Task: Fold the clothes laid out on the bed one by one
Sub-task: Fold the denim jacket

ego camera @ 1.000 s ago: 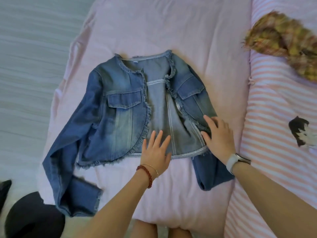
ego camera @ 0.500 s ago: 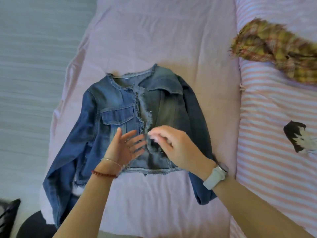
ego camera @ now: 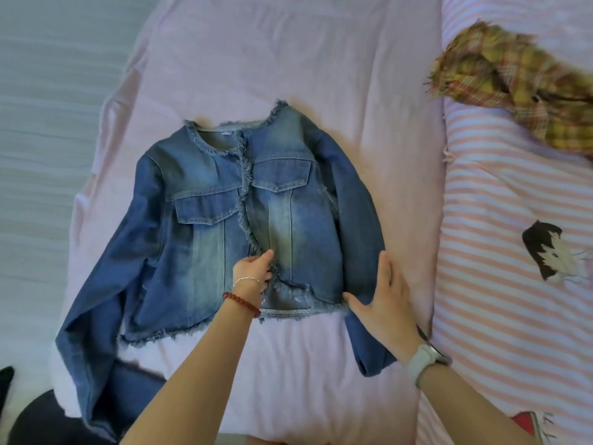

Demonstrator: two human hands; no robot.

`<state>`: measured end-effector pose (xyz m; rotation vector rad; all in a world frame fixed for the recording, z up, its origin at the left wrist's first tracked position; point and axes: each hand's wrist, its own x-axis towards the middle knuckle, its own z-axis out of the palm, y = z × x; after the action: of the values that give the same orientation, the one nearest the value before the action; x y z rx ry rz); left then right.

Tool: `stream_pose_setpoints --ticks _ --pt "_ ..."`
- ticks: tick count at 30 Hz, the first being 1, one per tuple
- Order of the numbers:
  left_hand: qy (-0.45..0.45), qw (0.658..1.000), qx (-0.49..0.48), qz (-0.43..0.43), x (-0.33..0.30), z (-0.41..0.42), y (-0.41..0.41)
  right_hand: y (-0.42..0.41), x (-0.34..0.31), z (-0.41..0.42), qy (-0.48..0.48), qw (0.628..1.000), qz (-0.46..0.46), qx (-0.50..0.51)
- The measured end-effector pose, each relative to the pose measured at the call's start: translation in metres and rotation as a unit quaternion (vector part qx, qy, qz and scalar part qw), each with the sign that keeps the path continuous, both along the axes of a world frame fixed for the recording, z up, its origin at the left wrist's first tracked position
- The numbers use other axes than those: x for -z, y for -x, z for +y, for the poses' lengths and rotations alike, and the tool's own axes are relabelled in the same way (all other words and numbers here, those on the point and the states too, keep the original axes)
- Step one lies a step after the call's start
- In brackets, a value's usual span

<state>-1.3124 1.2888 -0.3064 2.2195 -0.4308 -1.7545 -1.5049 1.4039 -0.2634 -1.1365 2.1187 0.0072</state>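
No text, label, brand, number or sign can be read anywhere in this view.

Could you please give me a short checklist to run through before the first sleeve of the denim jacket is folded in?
1. Front panels closed: ok, the denim jacket lies face up with its frayed edges meeting.
2. Left hand steadying the front opening: ok, its fingers are on the edge near the hem; a pinch cannot be told.
3. Right hand ready: ok, flat on the right sleeve.
4. Left sleeve laid straight: not ok, its cuff bends at the bed's edge.
5. Hem even: not ok, the left panel hangs lower.
6. Plaid garment out of the way: ok, apart on the striped bedding.
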Motion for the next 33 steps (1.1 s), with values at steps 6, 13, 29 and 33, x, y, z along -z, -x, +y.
stream_pose_setpoints --ticks 6,13,29,33 --pt "0.090 0.993 -0.017 -0.068 -0.001 0.016 0.009 0.005 0.016 0.011 0.045 0.993 -0.040 0.103" --pt "0.116 0.972 -0.063 -0.193 -0.028 0.022 -0.017 0.074 -0.043 -0.009 0.202 0.955 -0.124 0.178" --pt "0.239 0.832 0.465 -0.186 -0.035 0.092 0.047 0.016 -0.035 0.013 0.216 0.959 0.005 -0.182" --pt "0.269 0.830 0.418 -0.253 -0.032 0.106 0.024 -0.013 0.010 0.042 0.098 0.976 -0.031 -0.191"
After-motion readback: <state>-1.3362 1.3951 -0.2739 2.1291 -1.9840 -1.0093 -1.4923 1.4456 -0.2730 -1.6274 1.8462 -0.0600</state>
